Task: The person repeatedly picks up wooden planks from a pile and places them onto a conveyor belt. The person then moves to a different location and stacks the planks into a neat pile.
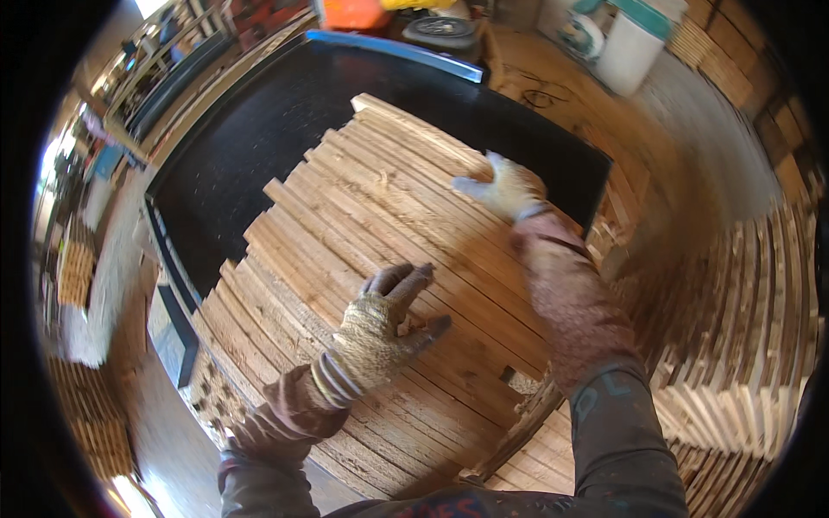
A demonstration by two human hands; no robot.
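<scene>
A row of rough wooden strips [345,207] lies side by side on a black tabletop [250,129], their far-left ends uneven. My left hand [380,324], in a worn knit glove with dark fingertips, hovers over or lightly touches the middle of the row. Its thumb and fingers are spread, with nothing between them. Reaching farther out, my gloved right hand [509,188] straddles the outermost strip [423,129] at the row's far side. The thumb rests on the near side of that strip, while the other fingers are partly hidden along its far face.
A blue-edged bar [393,53] borders the table's far side. Stacked boards [734,345] rise close on my right, with more stacks [91,414] at the lower left. A white bucket [635,52] with a teal rim stands back right, near a dark cable [540,93] on the floor.
</scene>
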